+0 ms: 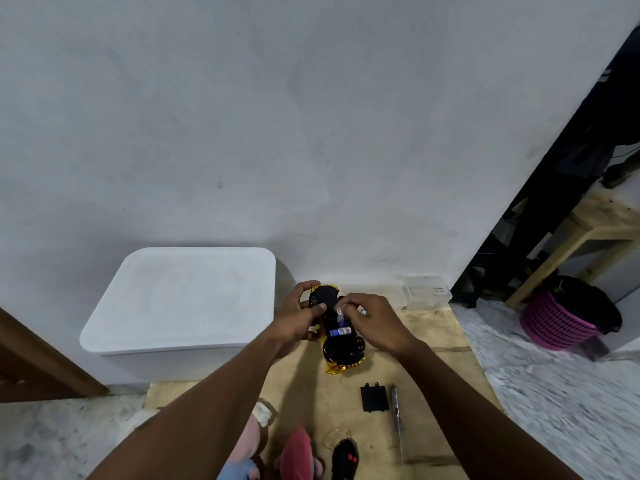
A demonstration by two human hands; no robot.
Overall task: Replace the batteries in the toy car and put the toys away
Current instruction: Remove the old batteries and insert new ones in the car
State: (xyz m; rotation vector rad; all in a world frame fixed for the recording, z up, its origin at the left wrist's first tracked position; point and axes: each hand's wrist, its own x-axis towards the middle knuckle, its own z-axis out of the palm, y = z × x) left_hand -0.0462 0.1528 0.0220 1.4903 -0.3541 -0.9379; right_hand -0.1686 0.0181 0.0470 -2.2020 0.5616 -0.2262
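Plush toys [273,455] and remote [344,459] are cut off at the bottom edge; my right hand [372,320] hides part of the battery bay [331,324]. The toy car [341,344] lies underside up between my hands: left hand [298,317] grips its far end, right hand pinches a battery [339,315]. Its length runs away from me, leaning left.

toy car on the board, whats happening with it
A person is mid battery swap. The left hand grips the upturned toy car, whose battery compartment is open. The right hand pinches what looks like a battery at the compartment, next to another battery lying inside. The compartment cover and screwdriver lie untouched on the wooden board, nearer the person.
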